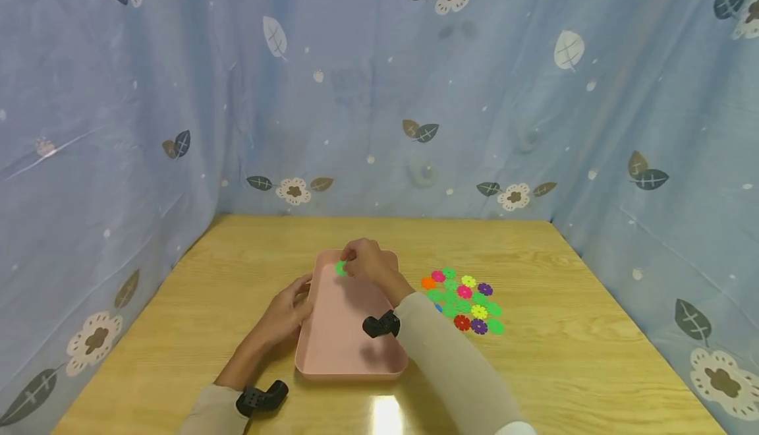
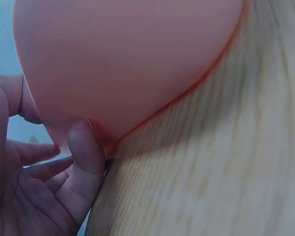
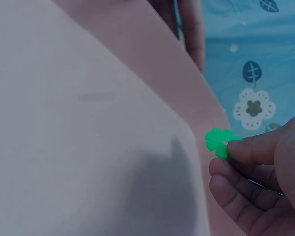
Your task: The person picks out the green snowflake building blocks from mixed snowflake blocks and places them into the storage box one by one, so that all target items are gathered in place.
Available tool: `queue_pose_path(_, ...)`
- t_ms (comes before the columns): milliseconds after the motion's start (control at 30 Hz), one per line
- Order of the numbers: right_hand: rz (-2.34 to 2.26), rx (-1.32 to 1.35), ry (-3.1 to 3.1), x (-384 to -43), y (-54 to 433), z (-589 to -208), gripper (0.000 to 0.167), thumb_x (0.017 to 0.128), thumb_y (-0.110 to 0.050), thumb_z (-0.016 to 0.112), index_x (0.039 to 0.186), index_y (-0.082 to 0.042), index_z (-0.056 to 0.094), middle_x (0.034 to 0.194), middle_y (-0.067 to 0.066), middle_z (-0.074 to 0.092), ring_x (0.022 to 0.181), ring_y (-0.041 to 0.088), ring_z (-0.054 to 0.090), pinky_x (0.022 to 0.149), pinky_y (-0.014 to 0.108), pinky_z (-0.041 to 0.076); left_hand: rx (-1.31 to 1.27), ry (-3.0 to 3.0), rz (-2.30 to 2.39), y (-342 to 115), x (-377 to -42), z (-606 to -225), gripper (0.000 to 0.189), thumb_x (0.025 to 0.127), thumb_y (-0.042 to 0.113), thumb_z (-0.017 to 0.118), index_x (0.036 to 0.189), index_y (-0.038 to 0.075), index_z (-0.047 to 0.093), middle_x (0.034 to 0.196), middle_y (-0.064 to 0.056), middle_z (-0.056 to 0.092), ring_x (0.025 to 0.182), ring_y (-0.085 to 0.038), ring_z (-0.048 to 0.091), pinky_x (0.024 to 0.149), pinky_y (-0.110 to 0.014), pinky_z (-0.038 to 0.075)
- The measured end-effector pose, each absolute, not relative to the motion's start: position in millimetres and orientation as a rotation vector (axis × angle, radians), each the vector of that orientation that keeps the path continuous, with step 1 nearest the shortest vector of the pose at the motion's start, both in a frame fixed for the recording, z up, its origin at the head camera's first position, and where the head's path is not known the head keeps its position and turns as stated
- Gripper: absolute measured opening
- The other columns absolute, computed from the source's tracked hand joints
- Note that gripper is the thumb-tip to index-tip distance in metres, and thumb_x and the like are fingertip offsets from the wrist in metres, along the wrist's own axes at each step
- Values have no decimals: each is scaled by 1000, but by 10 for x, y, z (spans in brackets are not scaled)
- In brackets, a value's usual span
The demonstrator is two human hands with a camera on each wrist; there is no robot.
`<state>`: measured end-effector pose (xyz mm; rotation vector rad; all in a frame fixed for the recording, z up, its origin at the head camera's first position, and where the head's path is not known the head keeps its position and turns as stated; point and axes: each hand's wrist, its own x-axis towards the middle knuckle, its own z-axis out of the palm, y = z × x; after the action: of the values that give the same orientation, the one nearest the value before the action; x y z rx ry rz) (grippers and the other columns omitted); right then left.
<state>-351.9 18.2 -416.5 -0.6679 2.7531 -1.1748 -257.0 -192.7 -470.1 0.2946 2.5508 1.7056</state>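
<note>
L hand (image 1: 286, 314) grips the pink tray (image 1: 338, 352) by its side; R hand (image 1: 364, 261) pinches a green disc (image 3: 216, 142) btwn thumb & fingertips. Pink tray, right of L hand & under R hand, looks like thin plastic: prob. light, fairly stiff, smooth; best held at rim. Loose discs (image 1: 464, 292), right of R hand: flat, prob. v. light, some hard to separate. Green disc, over tray's far end w/ R hand: likely stiff, slightly slippery; take by notched edge.

The right hand (image 1: 364, 260) pinches with its thumb (image 3: 253, 149), farther forward than the gripping left hand (image 1: 286, 313).
</note>
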Motion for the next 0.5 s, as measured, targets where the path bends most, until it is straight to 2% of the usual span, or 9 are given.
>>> queue_pose_path(67, -1190, -668, 2752, -3532, 137, -4198, 13, 90, -2, 69, 102, -5, 73, 92, 4, 71, 81, 22, 67, 72, 35, 57, 294, 2539, 1719, -1934, -2580, -4691, 64, 99, 11, 51, 159, 5, 29, 153, -27, 41, 135, -49, 47, 73, -38, 58)
queue_pose_path(133, -1162, -651, 2767, -3546, 101, -4238, 10, 91, -4, 70, 99, -7, 73, 97, 3, 68, 90, 22, 62, 72, 32, 54, 281, 2535, 1722, -1934, -2588, -4692, 63, 99, 11, 51, 159, 6, 29, 153, -26, 42, 133, -46, 50, 70, -36, 58)
queue_pose_path(200, -1137, -639, 2772, -3561, 66, -4283, 5, 91, -5, 70, 94, -9, 71, 94, 0, 63, 89, 20, 58, 70, 29, 50, 261, 2518, 1738, -1940, -2584, -4698, 64, 99, 11, 51, 159, 6, 29, 153, -26, 42, 128, -43, 55, 63, -37, 57)
queue_pose_path(233, -1137, -627, 2758, -3570, 50, -4306, 5, 91, -4, 69, 88, -9, 69, 86, -1, 60, 82, 20, 55, 67, 29, 47, 251, 2507, 1744, -1943, -2580, -4703, 64, 99, 11, 51, 159, 7, 29, 154, -25, 41, 125, -42, 57, 60, -37, 56)
queue_pose_path(367, -1191, -547, 2694, -3612, -5, -4400, 25, 89, 1, 67, 70, -9, 54, 63, -1, 39, 57, 17, 40, 55, 28, 37, 254, 2468, 1764, -1950, -2569, -4724, 66, 98, 10, 52, 160, 9, 29, 154, -25, 40, 116, -38, 61, 56, -38, 55)
queue_pose_path(433, -1227, -493, 2670, -3626, -30, -4435, 32, 88, 1, 68, 66, -10, 48, 59, 0, 31, 53, 16, 34, 53, 29, 33, 266, 2471, 1761, -1953, -2569, -4725, 66, 99, 10, 53, 160, 9, 29, 154, -25, 40, 121, -41, 59, 58, -37, 56)
queue_pose_path(500, -1244, -492, 2694, -3642, -61, -4458, 36, 89, -1, 70, 65, -12, 46, 58, -2, 30, 52, 15, 32, 52, 28, 32, 266, 2486, 1768, -1956, -2567, -4711, 65, 99, 10, 53, 160, 9, 30, 153, -26, 42, 126, -43, 56, 61, -36, 56)
